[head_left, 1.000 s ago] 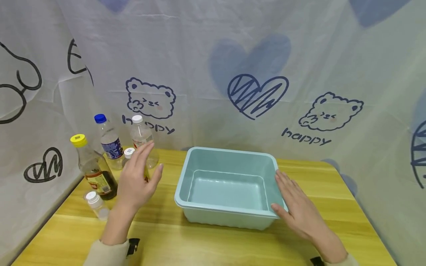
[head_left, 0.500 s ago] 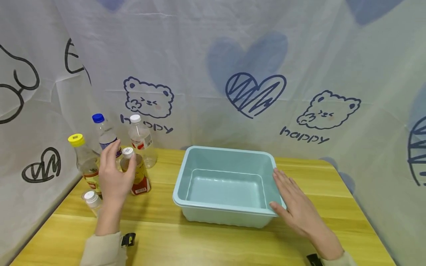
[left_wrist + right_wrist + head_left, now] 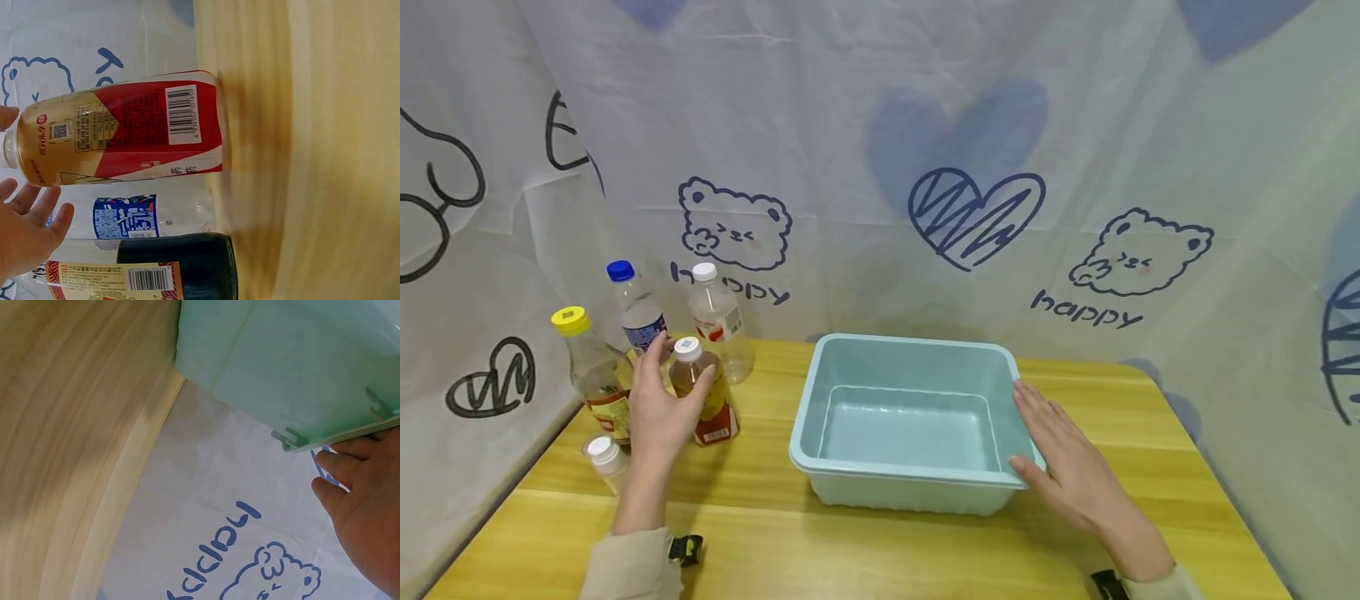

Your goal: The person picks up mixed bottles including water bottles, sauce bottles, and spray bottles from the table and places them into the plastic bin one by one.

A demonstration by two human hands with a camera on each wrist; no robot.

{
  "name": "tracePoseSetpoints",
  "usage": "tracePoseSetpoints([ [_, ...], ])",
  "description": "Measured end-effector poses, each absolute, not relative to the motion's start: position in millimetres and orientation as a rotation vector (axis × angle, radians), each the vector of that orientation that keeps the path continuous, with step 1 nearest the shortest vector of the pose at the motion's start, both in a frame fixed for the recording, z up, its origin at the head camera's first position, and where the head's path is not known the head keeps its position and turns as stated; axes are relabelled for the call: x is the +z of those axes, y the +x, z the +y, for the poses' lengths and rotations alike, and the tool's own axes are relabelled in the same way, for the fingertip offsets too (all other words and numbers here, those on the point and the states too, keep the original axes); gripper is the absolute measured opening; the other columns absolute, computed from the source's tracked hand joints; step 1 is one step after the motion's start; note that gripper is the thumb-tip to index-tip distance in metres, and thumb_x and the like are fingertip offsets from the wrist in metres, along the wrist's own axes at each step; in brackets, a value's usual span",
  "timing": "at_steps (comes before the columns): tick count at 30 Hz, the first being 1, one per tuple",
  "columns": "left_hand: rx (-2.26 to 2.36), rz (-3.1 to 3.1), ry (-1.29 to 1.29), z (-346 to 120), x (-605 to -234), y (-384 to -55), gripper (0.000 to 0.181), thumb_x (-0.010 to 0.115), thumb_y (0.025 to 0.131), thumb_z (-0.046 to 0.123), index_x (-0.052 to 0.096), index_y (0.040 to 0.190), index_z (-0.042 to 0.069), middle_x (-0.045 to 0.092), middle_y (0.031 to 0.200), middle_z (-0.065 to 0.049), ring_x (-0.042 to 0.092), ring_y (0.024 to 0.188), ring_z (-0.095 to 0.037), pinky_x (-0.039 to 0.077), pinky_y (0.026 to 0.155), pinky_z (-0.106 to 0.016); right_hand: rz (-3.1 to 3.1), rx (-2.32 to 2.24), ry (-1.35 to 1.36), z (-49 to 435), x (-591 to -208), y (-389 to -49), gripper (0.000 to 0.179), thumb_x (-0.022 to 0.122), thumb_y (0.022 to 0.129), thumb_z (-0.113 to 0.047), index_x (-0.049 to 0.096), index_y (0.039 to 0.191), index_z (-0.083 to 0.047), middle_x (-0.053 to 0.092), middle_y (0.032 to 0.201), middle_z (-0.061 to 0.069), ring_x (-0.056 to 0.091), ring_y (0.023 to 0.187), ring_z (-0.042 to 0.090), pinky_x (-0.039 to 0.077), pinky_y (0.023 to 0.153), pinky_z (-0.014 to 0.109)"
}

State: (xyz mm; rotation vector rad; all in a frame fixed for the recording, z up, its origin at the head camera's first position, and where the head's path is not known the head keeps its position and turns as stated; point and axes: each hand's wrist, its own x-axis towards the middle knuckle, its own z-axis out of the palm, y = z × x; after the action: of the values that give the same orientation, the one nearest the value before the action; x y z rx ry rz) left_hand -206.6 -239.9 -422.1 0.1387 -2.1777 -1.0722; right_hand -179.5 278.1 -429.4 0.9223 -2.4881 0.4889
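My left hand (image 3: 658, 417) is spread around the upper part of a red-and-gold drink bottle (image 3: 718, 417) with a white cap. Thumb and fingers lie on either side of it near the neck, not closed round it; whether they touch cannot be told. In the left wrist view that bottle (image 3: 144, 131) stands on the table with its barcode facing the camera. At the right, my right hand (image 3: 1075, 467) rests with straight fingers on the rim of a light blue plastic tub (image 3: 910, 492). The right wrist view shows those fingers along the tub's rim (image 3: 350, 432).
Beside the left hand stand a yellow-capped sauce bottle (image 3: 602, 400), a blue-capped bottle (image 3: 643, 325), a clear white-capped bottle (image 3: 718, 321) and a small white-capped bottle (image 3: 606, 458). A printed cloth (image 3: 865, 167) hangs behind the wooden table (image 3: 760, 533).
My left hand has moved left and slightly down, from in front of the red-and-gold bottle to around its upper part, uncovering its label. The right hand has stayed on the tub's rim.
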Motion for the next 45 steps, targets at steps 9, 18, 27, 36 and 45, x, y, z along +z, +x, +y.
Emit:
tracePoseSetpoints([
  [9,-1.074,-2.211,0.111,-240.7,-427.2,-209.0,0.074,0.081,0.089,0.012,0.043,0.153,0.005,0.053,0.142,-0.024,0.051,0.13,-0.043,0.044,0.105,-0.063,-2.458,0.506,0.941,280.4,-429.5,-179.1,0.072,0.05,0.108,-0.042,0.033,0.159,0.006,0.033,0.165,0.023,0.028,0.155,0.033,0.005,0.128,0.025],
  [18,-1.068,-2.201,0.074,-239.0,-428.6,-208.2,0.072,0.082,0.089,0.012,0.046,0.151,0.006,0.054,0.141,-0.023,0.052,0.129,-0.042,0.046,0.103,-0.062,-2.418,0.513,0.961,282.0,-430.8,-177.6,0.072,0.046,0.11,-0.045,0.034,0.158,0.007,0.033,0.164,0.024,0.028,0.155,0.033,0.006,0.129,0.026],
  [27,-1.062,-2.211,0.083,-239.5,-428.8,-205.6,0.071,0.083,0.088,0.01,0.047,0.15,0.006,0.055,0.14,-0.022,0.053,0.128,-0.042,0.048,0.102,-0.063,-2.435,0.488,0.946,281.5,-434.1,-176.5,0.073,0.046,0.109,-0.045,0.033,0.158,0.007,0.034,0.164,0.024,0.031,0.153,0.037,0.005,0.128,0.025],
  [36,-1.031,-2.159,0.049,-238.3,-426.1,-206.6,0.069,0.084,0.087,0.009,0.05,0.147,0.004,0.057,0.136,-0.021,0.057,0.123,-0.038,0.05,0.089,-0.038,-2.477,0.442,0.919,279.7,-433.1,-179.2,0.074,0.048,0.109,-0.044,0.031,0.159,0.006,0.031,0.166,0.022,0.031,0.153,0.037,0.003,0.128,0.025],
  [45,-1.032,-2.103,0.022,-229.1,-407.7,-202.4,0.07,0.085,0.086,0.01,0.051,0.148,0.008,0.058,0.138,-0.017,0.057,0.122,-0.032,0.044,0.082,-0.016,-2.467,0.421,0.916,277.9,-432.2,-181.7,0.074,0.044,0.109,-0.047,0.033,0.158,0.008,0.033,0.165,0.023,0.034,0.151,0.039,0.008,0.13,0.031],
])
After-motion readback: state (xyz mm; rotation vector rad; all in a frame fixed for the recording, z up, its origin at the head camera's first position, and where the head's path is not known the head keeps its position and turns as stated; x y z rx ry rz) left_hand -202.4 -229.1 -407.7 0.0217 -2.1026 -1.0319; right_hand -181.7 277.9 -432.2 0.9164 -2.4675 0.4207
